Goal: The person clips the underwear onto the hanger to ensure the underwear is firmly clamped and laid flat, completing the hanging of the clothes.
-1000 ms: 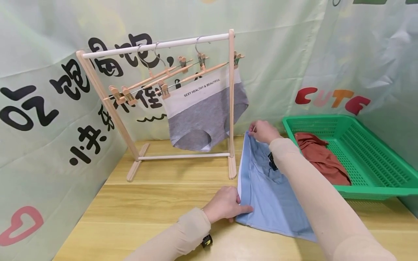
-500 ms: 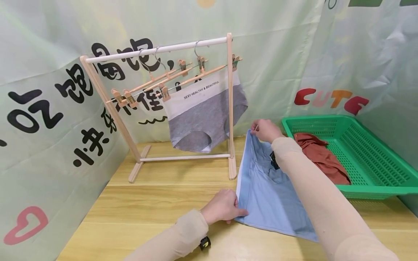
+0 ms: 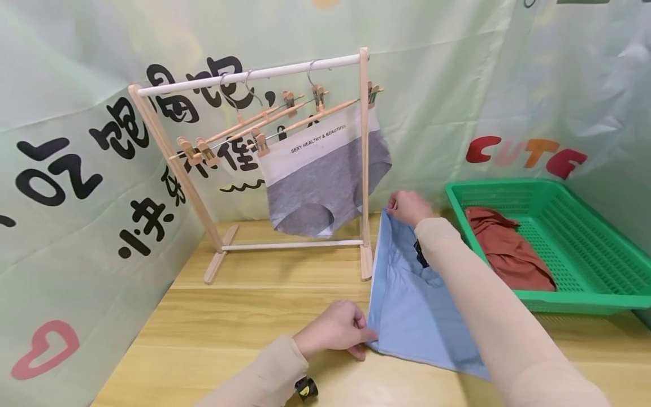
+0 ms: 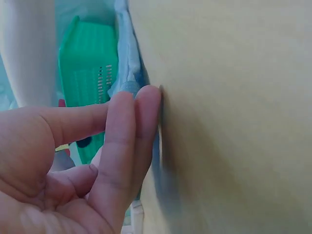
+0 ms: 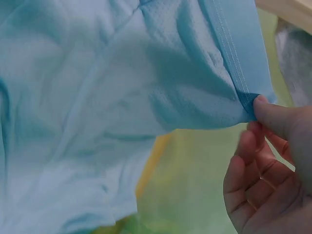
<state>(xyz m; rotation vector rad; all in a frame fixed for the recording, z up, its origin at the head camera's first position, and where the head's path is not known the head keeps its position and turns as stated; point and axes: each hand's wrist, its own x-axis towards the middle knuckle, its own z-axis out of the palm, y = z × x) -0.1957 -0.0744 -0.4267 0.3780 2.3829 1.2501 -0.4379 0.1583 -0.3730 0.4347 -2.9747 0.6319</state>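
Note:
Light blue underpants (image 3: 417,316) lie spread on the table, waistband toward the drying rack. My right hand (image 3: 411,208) pinches the far corner of the waistband; in the right wrist view the thumb and fingertips of that hand (image 5: 278,161) grip the stitched band's end. At the near corner, my left hand (image 3: 335,328) pinches the band between thumb and fingers. The left wrist view has the left hand (image 4: 97,156) low beside the tabletop, with the cloth's edge partly behind its fingertips. My right forearm covers part of the underpants.
A small wooden drying rack (image 3: 365,169) stands behind and left, holding clip hangers (image 3: 264,121). Grey and white underpants (image 3: 315,186) hang clipped from one hanger. On the right, a green basket (image 3: 600,302) contains a rust-brown cloth (image 3: 508,249). Printed fabric walls enclose the table (image 3: 229,322).
My left hand has shifted slightly toward me along the waistband, drawing its near end straighter. The right hand keeps its pinch at the far corner. The head view has swayed a little.

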